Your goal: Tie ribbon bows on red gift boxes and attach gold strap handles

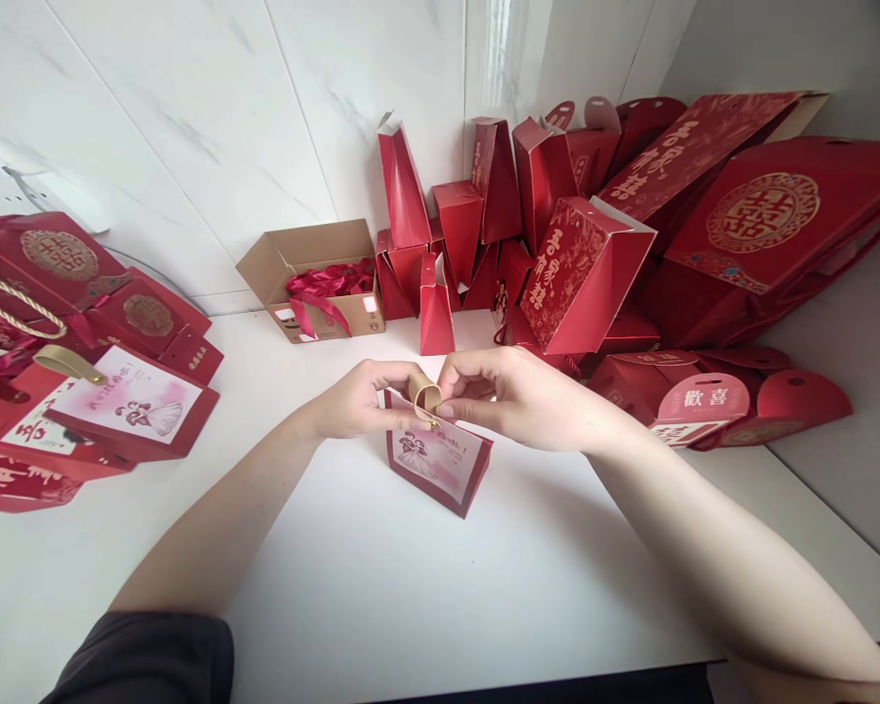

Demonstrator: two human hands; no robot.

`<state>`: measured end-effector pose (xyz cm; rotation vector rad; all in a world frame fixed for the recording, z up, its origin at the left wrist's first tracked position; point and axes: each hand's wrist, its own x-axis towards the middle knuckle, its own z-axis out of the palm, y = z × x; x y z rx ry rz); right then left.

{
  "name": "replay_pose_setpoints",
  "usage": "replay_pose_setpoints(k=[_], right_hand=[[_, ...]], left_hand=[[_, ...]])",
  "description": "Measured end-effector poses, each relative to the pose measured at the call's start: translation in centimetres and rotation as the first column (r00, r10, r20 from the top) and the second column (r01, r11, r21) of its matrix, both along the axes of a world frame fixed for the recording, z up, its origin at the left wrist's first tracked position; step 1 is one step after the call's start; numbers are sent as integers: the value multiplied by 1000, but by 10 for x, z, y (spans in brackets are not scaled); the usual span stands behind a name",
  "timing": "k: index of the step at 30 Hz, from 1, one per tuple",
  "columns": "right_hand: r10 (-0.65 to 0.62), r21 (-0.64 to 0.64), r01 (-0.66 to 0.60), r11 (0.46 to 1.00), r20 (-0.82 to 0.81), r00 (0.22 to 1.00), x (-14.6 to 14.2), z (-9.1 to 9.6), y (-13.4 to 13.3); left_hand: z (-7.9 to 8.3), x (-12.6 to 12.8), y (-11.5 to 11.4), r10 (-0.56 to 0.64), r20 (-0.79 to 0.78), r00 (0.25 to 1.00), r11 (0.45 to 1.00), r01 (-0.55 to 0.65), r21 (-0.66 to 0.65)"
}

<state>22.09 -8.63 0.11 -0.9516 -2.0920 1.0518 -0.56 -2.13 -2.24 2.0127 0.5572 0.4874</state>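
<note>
A small red gift box (440, 467) with a pale printed front of a bridal couple stands on the white table, tilted in view. At its top a tan strap handle (426, 393) forms a loop, with a gold stud at its base. My left hand (371, 396) pinches the strap's left side between thumb and fingers. From the right, my right hand (503, 396) grips the strap's other side, thumb and forefinger together. The fingers hide part of the box's top edge.
A cardboard box (323, 332) holding dark red ribbon (333, 284) stands by the tiled wall. Several red paper boxes (579, 274) are piled at the back right. Finished-looking red boxes with handles (136, 401) lie at the left on the white table (381, 606).
</note>
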Motion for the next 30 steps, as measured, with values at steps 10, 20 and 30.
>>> replay_pose_setpoints(k=[10, 20, 30], right_hand=[[41, 173, -59, 983, 106, 993, 3, 0, 6], [99, 367, -188, 911, 248, 964, 2, -10, 11], [-447, 552, 217, 805, 323, 834, -10, -19, 13]], left_hand=[[-1, 2, 3, -14, 10, 1000, 998, 14, -64], [-6, -1, 6, -42, -9, 999, 987, 40, -155], [2, 14, -20, 482, 162, 861, 839, -507, 197]])
